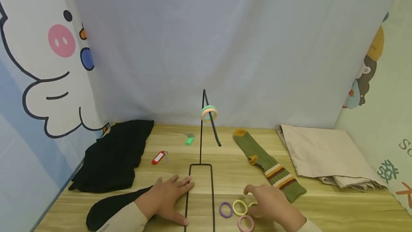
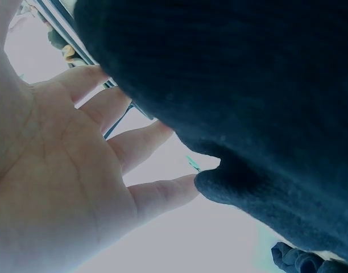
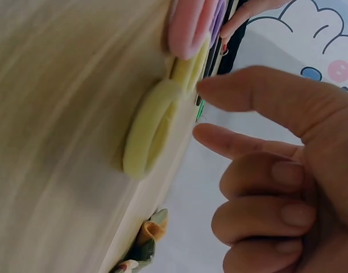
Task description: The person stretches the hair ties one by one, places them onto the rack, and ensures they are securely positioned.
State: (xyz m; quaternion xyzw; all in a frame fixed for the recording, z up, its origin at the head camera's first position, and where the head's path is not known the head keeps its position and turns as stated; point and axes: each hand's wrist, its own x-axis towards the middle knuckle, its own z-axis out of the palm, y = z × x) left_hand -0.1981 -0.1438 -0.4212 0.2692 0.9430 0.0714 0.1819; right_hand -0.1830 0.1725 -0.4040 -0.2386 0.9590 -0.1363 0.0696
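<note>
My left hand [image 1: 168, 198] rests with spread fingers on the base of a black metal stand [image 1: 212, 189]. A green hair tie [image 1: 208, 107] and a peach hair tie [image 1: 204, 116] hang on the stand's slanting arm. Over the table at the right, my right hand [image 1: 271, 203] holds nothing. Its thumb and forefinger are apart beside a yellow hair tie [image 3: 141, 133], the other fingers curled in. Next to it lie a second yellow hair tie [image 1: 234, 208], a purple one [image 1: 220, 210] and a pink one [image 1: 239, 225]. The right hand partly hides the nearest yellow tie in the head view.
Black cloth [image 1: 112, 160] lies at the left, and a dark sock-like piece [image 1: 109, 207] lies under my left forearm. Keys with a red tag [image 1: 158, 158] and a green tag [image 1: 190, 140] lie behind. A green striped sock [image 1: 260, 153] and folded beige cloth [image 1: 325, 151] are at the right.
</note>
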